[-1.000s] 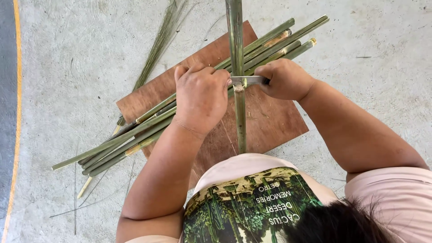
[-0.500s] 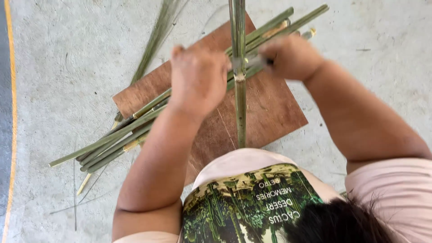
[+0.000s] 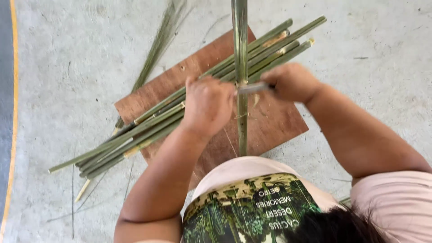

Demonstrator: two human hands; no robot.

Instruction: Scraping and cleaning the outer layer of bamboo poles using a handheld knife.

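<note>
A long green bamboo strip (image 3: 240,40) stands upright in front of me, its lower end near my lap. My right hand (image 3: 293,82) is shut on the handle of a knife (image 3: 253,87), whose blade lies across the strip. My left hand (image 3: 209,107) is fisted against the strip's left side at the blade tip, apparently gripping the strip. Behind both hands a bundle of green bamboo strips (image 3: 148,128) lies diagonally across a brown wooden board (image 3: 279,123).
The board rests on a grey concrete floor (image 3: 67,58). A wisp of thin green fibres (image 3: 157,45) trails off the board toward the top. Loose slivers lie on the floor at lower left. A yellow line (image 3: 15,112) runs along the left edge.
Both hands and the knife first rose along the upright strip, then came back down to a little below where they began. The bundle and board stay put.
</note>
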